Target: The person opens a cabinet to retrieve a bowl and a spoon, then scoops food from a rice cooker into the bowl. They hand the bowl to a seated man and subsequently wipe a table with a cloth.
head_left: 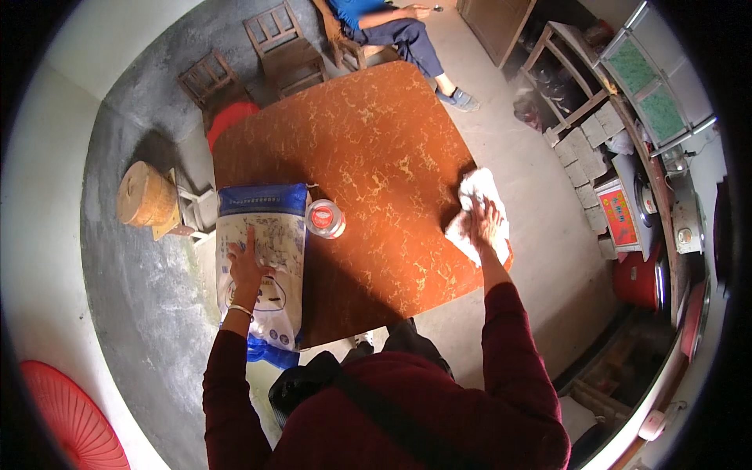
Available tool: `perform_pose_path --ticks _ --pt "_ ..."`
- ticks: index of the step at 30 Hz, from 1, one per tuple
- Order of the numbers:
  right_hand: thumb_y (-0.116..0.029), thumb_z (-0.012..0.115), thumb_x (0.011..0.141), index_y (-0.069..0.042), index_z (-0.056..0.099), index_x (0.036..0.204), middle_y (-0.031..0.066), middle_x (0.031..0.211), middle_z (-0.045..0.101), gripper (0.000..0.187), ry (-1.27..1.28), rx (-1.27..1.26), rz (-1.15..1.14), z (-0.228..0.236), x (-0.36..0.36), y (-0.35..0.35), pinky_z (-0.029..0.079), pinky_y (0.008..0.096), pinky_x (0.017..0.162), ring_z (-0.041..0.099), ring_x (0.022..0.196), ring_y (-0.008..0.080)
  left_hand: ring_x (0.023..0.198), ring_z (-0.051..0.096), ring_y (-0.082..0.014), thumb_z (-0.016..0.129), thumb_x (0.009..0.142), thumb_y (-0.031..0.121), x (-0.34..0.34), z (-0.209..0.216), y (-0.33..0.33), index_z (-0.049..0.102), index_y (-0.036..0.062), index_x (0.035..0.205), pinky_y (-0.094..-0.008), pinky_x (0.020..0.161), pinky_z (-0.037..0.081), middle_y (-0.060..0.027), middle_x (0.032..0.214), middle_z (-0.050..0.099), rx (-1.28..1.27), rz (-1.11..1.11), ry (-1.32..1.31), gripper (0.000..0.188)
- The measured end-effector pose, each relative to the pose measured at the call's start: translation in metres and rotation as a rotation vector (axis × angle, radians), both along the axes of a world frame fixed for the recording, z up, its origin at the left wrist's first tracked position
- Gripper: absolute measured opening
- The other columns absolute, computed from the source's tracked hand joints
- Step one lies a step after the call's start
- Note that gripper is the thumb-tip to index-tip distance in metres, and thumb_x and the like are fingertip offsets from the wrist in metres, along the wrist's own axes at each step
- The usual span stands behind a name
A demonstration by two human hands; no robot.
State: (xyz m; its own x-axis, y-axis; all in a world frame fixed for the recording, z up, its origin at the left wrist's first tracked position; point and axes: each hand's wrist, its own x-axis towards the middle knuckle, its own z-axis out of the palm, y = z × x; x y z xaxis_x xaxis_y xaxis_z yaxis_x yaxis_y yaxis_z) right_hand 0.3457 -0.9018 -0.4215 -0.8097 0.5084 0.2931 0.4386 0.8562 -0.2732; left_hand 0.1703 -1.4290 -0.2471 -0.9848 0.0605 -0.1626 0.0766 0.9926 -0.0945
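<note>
My left hand [247, 266] lies with fingers spread on a large white and blue sack [274, 215], which rests along the left side of the brown marbled table [368, 149]. At the table's right edge my right hand [489, 224] presses on a white cloth [479, 186], its fingers laid over it. Part of the cloth reaches the table's rim. Close beside the sack stands a clear jar [325, 219] with a red and white lid, touched by neither hand.
Wooden chairs [286, 51] stand beyond the table, with a red stool [231, 121] at its far left corner. A seated person [399, 35] is at the back. Left is a round wooden block [147, 194]. Shelving and grey bricks [581, 153] line the right side.
</note>
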Motion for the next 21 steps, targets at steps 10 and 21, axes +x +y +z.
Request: perform_pose_path --ticks 10,21 --pt "-0.026 0.04 0.091 -0.025 0.051 0.121 0.0096 0.134 0.037 0.033 -0.125 -0.144 -0.272 0.006 0.102 -0.07 0.021 0.0509 0.102 0.028 0.127 0.0288 0.123 0.027 -0.0496 0.087 0.044 0.033 -0.002 0.005 -0.001 0.0 0.0387 0.139 -0.044 0.088 0.045 -0.0324 0.138 0.014 -0.008 0.06 -0.105 0.129" --pt "-0.011 0.06 0.07 -0.014 0.056 0.115 0.0154 0.127 0.04 0.045 0.215 -0.111 0.251 -0.015 0.105 -0.249 0.029 0.0467 0.099 0.033 0.12 0.0365 0.118 0.033 -0.0524 0.082 0.055 0.039 -0.002 -0.015 -0.02 0.002 0.0362 0.14 -0.0482 0.092 0.038 -0.036 0.136 0.016 0.058 -0.087 -0.048 0.117"
